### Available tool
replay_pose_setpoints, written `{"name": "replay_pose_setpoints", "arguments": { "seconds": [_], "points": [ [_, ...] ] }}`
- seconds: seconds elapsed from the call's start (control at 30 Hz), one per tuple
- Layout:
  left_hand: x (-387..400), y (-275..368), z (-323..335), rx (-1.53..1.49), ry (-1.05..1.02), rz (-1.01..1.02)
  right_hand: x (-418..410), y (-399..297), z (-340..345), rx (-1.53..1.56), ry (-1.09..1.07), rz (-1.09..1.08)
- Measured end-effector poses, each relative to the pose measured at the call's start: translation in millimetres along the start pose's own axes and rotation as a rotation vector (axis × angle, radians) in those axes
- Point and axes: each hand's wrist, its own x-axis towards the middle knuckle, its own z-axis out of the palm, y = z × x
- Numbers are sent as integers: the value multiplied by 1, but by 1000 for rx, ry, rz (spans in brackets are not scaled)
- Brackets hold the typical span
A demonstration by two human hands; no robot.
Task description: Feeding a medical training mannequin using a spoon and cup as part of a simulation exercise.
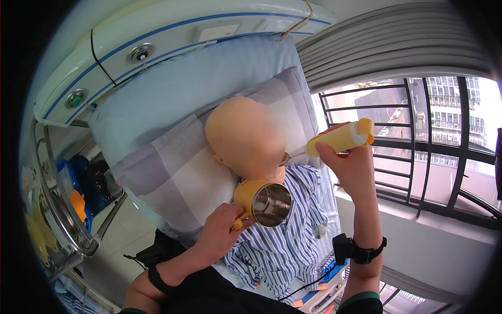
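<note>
My left hand grips the handle of a yellow mug with a bare metal inside. The mug is tilted, its mouth turned towards me, over the chest of a patient manikin. In my right hand is a spoon with a thick yellow handle and a white band near its end. Its thin metal shaft points left, and the bowl is at the manikin's blurred face; whether it touches cannot be told. The manikin wears a blue-and-white striped shirt, and its bald head rests on a checked pillow.
A light blue bed pillow or mattress part lies behind the checked pillow. Beyond it runs a wall panel with gas outlets. A metal rail cart stands at left. Barred windows and a grey curtain are at right.
</note>
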Motion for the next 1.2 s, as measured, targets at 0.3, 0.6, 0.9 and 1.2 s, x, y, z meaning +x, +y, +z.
{"name": "replay_pose_setpoints", "arguments": {
  "seconds": [0.3, 0.6, 0.9, 1.2],
  "points": [
    [0, -4, -3, -19, 11, -8, 6, -7, 5, -109, -16, 15],
    [-1, -2, -2, -18, 27, -6, -9, 1, -5, -70, 41, 0],
    [-14, 9, -4, 52, 15, -17, -128, 40, -56, 640, 294, 55],
    [-49, 45, 1, 351, 69, 336, -200, 36, -18, 538, 6, -206]
  ]
}}
